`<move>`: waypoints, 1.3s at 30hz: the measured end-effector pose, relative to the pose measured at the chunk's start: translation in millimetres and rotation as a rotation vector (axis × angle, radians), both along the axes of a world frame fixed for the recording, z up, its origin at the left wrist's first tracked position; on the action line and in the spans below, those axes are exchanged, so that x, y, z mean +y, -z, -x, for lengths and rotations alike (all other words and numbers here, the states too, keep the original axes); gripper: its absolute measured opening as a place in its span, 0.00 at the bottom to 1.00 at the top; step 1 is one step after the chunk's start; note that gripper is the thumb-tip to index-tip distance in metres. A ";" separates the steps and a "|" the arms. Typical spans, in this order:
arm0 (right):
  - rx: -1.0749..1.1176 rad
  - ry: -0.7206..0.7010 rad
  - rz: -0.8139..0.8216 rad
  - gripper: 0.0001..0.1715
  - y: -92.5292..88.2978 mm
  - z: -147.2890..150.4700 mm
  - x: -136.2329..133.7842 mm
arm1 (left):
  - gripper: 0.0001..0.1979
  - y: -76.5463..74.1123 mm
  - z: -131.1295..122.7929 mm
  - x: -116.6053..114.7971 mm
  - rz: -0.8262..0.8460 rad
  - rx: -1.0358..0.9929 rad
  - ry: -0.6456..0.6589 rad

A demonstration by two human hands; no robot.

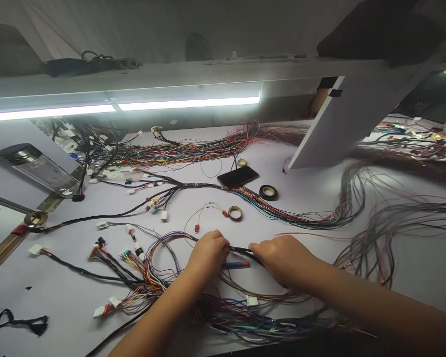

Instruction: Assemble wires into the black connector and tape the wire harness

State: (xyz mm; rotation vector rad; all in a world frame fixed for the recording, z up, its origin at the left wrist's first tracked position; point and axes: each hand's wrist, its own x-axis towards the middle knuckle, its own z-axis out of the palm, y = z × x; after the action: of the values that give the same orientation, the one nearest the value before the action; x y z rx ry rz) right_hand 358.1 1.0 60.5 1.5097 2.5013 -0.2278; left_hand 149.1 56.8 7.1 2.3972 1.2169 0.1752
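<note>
My left hand (207,253) and my right hand (282,258) are both closed around a black-taped wire bundle (240,249) stretched between them on the white workbench (412,267). A blue and red pen-like tool (236,265) lies just under the bundle, near my left hand. Coloured loose wires (152,267) with white connectors fan out to the left and below my hands.
A black phone (238,176), a black tape roll (268,192) and a yellowish tape roll (235,213) lie behind my hands. Long coloured harnesses (193,148) cross the bench. A white board (338,124) leans at right. A lit tube lamp (186,104) runs across the back.
</note>
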 end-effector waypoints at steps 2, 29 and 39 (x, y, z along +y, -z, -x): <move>-0.002 -0.005 0.009 0.12 0.0 1.7 2.1 | 0.09 -1.6 0.3 0.4 0.010 -0.012 -0.006; -0.083 0.147 0.065 0.16 6.7 -19.6 -36.8 | 0.11 -5.0 0.5 2.4 0.045 -0.034 -0.001; -0.065 0.232 0.088 0.12 -6.1 -30.7 -37.9 | 0.12 -6.6 -1.6 2.5 0.045 0.007 0.007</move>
State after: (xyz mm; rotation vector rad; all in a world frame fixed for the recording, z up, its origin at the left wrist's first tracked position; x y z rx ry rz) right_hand 388.8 -36.8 66.6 1.7402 2.2342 -0.3151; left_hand 150.7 59.3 13.7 2.3646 1.2029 0.1363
